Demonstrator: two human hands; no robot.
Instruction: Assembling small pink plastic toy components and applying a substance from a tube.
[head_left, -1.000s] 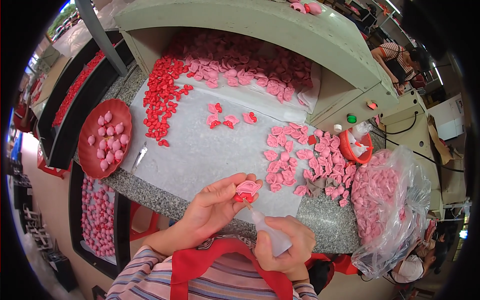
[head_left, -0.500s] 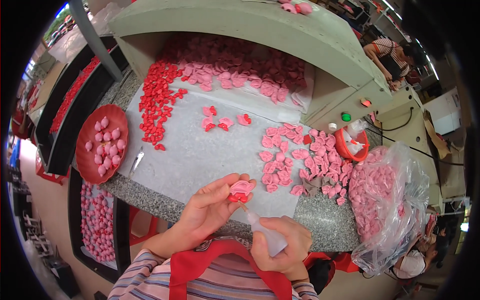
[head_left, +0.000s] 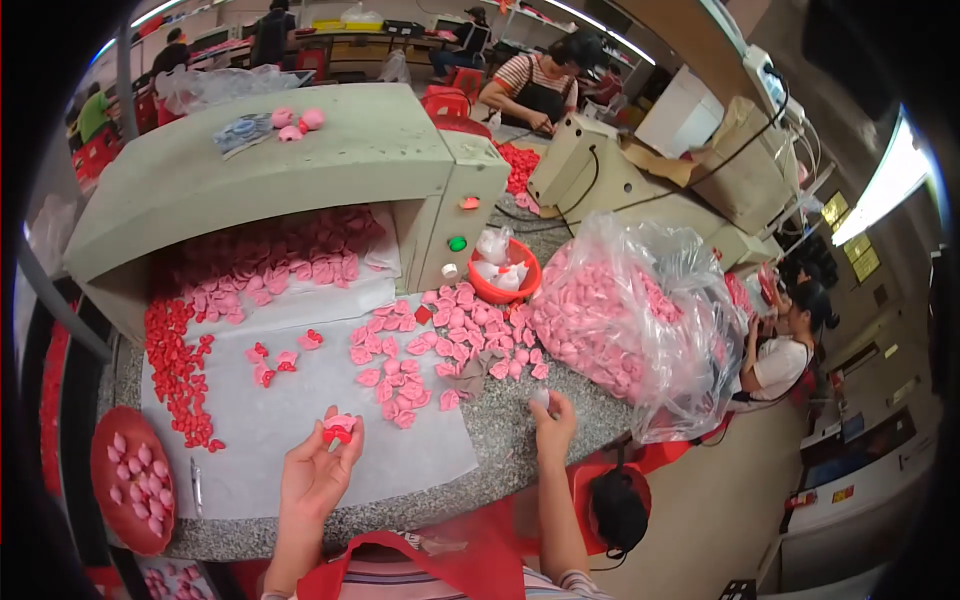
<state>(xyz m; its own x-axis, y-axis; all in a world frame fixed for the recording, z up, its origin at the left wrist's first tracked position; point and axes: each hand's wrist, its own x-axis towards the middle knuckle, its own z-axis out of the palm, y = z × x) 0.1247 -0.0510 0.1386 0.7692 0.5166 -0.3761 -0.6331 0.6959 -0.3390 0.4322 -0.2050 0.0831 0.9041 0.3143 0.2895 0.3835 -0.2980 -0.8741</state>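
My left hand [head_left: 312, 480] pinches a small pink moulded piece [head_left: 342, 421] with a red bow-shaped part [head_left: 337, 435] at its lower edge, just above the white paper sheet [head_left: 330, 475]. To the right, my right hand [head_left: 556, 428] is closed on a whitish squeeze bottle [head_left: 540, 398], at the granite counter; most of the bottle is hidden. Loose pink pieces [head_left: 400, 385] lie between and beyond the hands. Farther left on the sheet sit several pink-and-red pieces [head_left: 286, 361], and beside them a spread of small red parts [head_left: 180, 380].
A grey-green hooded machine [head_left: 290, 150] covers more pink pieces. A red bowl [head_left: 105, 500] of pink balls stands left, near a slim metal tool [head_left: 198, 487]. On the right are an orange tub [head_left: 535, 270] of bottles and a plastic bag [head_left: 665, 390] of pink pieces. Co-workers [head_left: 775, 360] sit beyond.
My view has swung right. My right hand has moved the squeeze bottle away from the pink piece, out to the right by the counter. The left hand still holds the piece.
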